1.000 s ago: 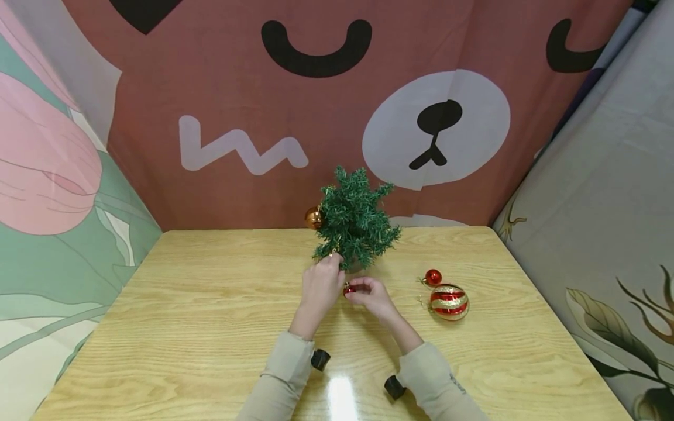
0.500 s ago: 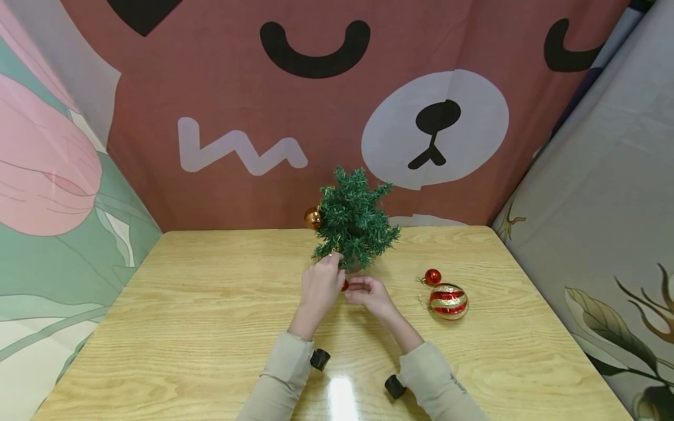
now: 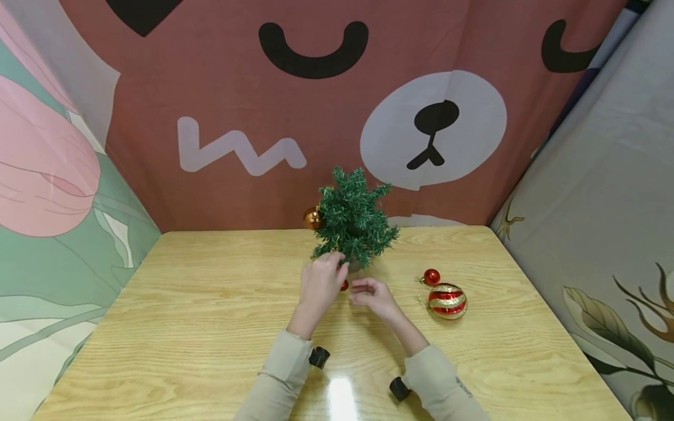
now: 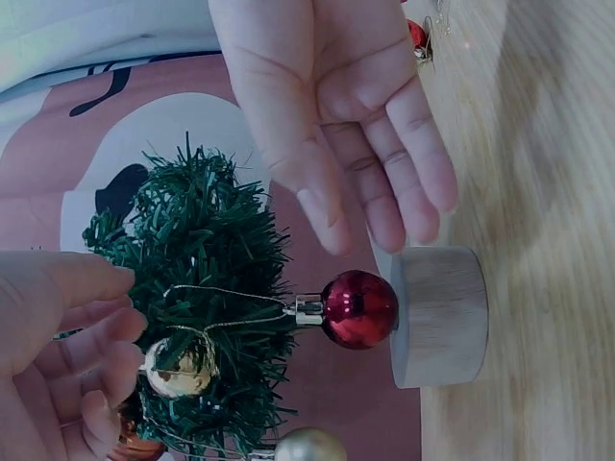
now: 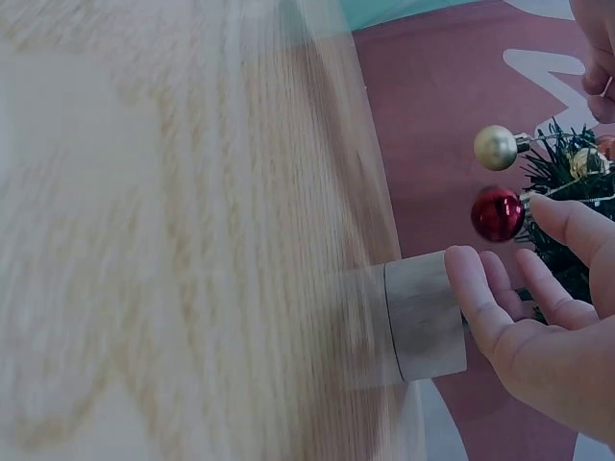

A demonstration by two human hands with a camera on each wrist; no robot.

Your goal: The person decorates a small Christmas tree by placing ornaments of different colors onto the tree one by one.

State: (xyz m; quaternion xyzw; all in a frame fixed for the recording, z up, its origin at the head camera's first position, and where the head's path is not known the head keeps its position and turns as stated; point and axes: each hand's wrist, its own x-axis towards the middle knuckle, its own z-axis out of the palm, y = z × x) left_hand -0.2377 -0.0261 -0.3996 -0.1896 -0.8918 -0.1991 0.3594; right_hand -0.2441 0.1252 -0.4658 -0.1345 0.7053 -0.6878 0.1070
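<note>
Head view, left hand (image 3: 319, 280), right hand (image 3: 378, 297) flanking red ball (image 3: 344, 286), fingers apart, tree (image 3: 357, 216) near table edge (image 3: 237, 232)

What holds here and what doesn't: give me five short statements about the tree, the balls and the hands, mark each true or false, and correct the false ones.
1. A red ball hangs low on the green tree. True.
2. That hanging ball is being gripped. False: the right hand near it holds nothing.
3. A red-and-gold striped ball lies on the table, right of the tree in the head view. True.
4. Only red decorations are on the tree. False: a copper-coloured ball also hangs there.
5. The tree stands on a black, square foot. False: its pale base is round.
</note>
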